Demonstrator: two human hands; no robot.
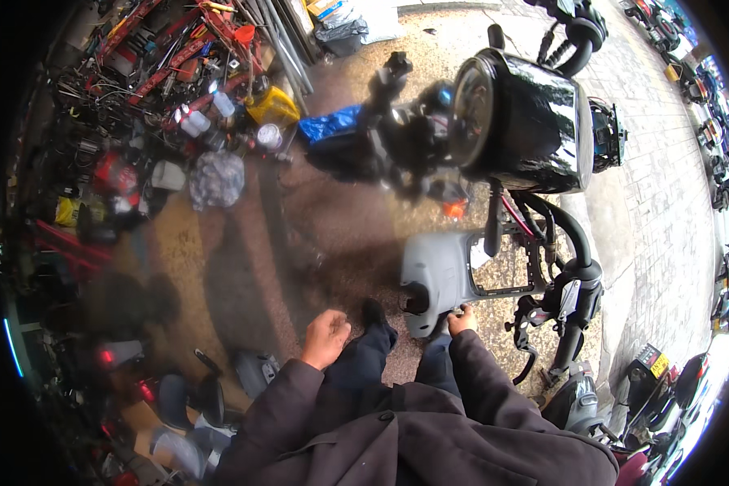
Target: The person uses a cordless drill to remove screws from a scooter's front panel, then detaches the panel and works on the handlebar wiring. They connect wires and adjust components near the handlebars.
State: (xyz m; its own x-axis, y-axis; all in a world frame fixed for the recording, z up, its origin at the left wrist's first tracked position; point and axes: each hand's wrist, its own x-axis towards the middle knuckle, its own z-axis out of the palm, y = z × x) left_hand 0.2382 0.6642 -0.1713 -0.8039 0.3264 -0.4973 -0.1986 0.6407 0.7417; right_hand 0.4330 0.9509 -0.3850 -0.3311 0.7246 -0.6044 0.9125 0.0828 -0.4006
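Observation:
I look down on a scooter whose handlebar (571, 243) and round black headlight housing (514, 121) fill the upper right. A grey plastic body panel (441, 271) with a rectangular opening sits below the headlight. My right hand (462, 321) grips the lower edge of that panel. My left hand (326, 338) hangs loosely curled above my dark trouser leg, holding nothing I can make out. Dark jacket sleeves cover both forearms.
A heap of tools, red metal parts, bottles and a yellow container (271, 105) lies at the upper left. Grey plastic panels (255, 371) lie on the speckled floor at lower left. A blue bag (328, 125) sits by the scooter. Parked scooters line the paved right edge.

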